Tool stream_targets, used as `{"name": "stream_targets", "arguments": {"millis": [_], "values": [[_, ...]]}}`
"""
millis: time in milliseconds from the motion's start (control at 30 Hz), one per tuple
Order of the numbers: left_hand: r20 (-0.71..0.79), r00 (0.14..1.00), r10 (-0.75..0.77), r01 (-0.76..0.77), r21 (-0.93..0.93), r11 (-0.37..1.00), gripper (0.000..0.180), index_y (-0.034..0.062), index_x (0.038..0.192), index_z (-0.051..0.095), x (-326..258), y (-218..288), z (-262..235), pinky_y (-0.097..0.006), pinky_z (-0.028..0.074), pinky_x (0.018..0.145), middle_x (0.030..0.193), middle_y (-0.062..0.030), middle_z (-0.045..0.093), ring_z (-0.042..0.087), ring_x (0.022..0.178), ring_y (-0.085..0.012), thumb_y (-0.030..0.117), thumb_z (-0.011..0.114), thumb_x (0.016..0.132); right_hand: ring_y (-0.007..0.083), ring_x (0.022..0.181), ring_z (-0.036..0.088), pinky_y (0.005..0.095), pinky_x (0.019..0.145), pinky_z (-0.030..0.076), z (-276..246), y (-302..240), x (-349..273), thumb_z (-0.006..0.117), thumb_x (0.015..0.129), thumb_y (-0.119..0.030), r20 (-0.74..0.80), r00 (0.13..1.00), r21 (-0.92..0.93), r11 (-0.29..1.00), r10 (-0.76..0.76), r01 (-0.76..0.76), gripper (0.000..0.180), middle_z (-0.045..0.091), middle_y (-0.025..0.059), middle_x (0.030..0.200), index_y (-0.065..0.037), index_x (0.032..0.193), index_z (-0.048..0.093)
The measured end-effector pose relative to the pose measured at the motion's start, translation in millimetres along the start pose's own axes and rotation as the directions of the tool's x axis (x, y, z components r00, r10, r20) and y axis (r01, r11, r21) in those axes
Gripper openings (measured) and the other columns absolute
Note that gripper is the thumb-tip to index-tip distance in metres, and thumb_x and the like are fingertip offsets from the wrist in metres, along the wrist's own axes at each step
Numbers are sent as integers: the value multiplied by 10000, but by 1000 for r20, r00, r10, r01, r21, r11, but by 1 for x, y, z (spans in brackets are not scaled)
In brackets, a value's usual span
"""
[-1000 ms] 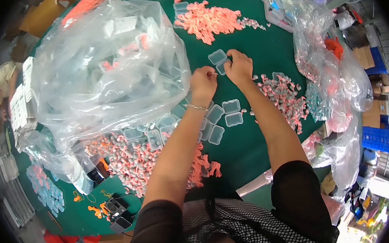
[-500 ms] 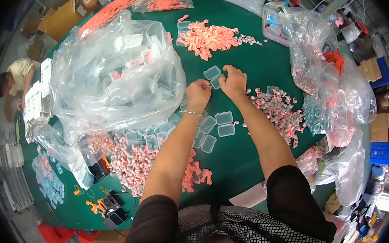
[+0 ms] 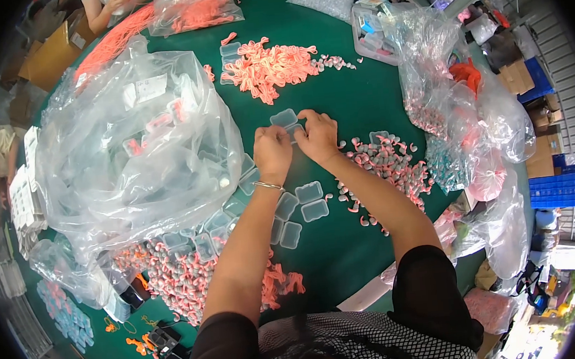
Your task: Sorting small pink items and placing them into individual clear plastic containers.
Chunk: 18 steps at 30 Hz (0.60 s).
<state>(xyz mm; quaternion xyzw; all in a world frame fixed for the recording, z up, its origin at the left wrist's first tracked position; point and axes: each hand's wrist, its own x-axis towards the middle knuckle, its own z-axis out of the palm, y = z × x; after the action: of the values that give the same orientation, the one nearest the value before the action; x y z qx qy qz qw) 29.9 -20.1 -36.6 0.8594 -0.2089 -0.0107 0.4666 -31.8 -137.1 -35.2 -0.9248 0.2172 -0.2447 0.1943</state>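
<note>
A small clear plastic box [image 3: 284, 118] lies open on the green table in front of me, its lid part on the far side and its near part mostly covered by my hands. My left hand [image 3: 273, 155] is closed, fingertips bunched over the near left part of the box; whatever they pinch is hidden. With bent fingers, my right hand [image 3: 320, 136] grips the box's right edge. Beyond them lies a heap of coral-pink cord loops [image 3: 272, 69]. A pile of pink and grey small curved pieces [image 3: 388, 171] spreads to the right of my right hand.
Several clear boxes [image 3: 309, 192] lie near my left forearm. A big clear bag [image 3: 128, 131] fills the left side, with a larger pile of pink and grey pieces [image 3: 184, 282] before it. Filled plastic bags [image 3: 442, 86] line the right edge. Another person's arm [image 3: 98, 17] shows at the far left.
The view has shifted, so the table's things appear further left and mostly lower. My left hand has come from beside the box to over its near part. My right hand stays at the box.
</note>
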Motion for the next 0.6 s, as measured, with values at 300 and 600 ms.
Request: {"name": "stream_targets", "arguments": {"millis": [300,600], "values": [[63,997,-42,49,-126,991,31,97,812,660,-3,7,-5,-412,510,665,893,-114,600,623,768,-321,105,648,785,286,837,639,403,719,510,-21,117,118,655,789,-161,-191,958,17,976,216,-217,138,640,87,799,-118,920,655],[39,999,-4,7,-84,996,72,108,852,612,-8,-5,-13,-429,506,639,915,-96,583,620,773,-327,117,644,788,355,858,633,455,739,507,10,113,140,606,812,-164,-177,953,-161,948,247,-275,127,659,135,916,-111,926,629]]}}
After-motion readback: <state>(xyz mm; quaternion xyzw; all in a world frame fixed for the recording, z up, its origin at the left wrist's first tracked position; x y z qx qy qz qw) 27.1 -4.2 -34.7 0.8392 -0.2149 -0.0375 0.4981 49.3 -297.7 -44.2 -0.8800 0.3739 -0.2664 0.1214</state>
